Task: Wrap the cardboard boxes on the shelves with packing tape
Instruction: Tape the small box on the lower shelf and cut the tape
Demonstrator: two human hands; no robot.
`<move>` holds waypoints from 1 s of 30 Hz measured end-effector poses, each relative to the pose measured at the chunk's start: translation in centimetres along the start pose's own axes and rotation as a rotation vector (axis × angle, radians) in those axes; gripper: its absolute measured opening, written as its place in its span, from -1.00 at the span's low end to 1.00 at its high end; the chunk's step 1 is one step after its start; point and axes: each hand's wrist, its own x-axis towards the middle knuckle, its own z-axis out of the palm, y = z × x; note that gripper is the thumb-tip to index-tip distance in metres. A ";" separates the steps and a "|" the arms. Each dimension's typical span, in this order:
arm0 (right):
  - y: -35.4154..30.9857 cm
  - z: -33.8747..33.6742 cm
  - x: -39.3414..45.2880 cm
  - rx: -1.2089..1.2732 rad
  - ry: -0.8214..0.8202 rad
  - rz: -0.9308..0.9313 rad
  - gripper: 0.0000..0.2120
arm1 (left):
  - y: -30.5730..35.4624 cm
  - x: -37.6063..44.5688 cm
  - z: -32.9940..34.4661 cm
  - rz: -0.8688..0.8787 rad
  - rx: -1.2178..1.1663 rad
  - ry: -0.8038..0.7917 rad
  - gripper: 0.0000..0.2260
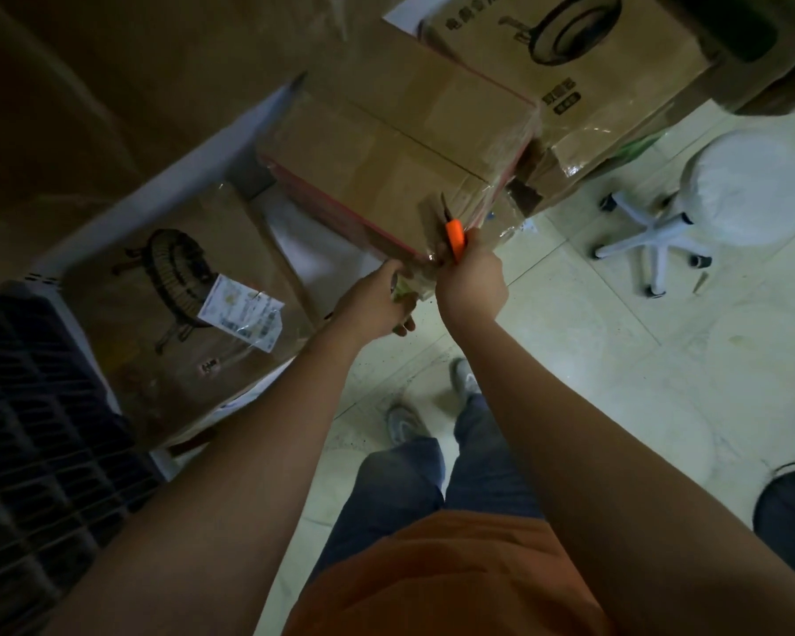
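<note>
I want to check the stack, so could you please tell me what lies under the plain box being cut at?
Under the plain box a larger printed box shows, its shipping label visible. Its far end is covered.

Both bare forearms are extended forward and held close together. The left hand [377,298] is positioned palm-down, fingers curled around a partly hidden object. The right hand [471,280] is clenched, knuckles up, just beside the left hand.
</note>
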 end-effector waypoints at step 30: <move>6.4 1.1 -3.8 -0.355 -0.411 -0.283 -0.79 | -0.5 0.2 0.0 -0.082 0.078 0.038 -0.90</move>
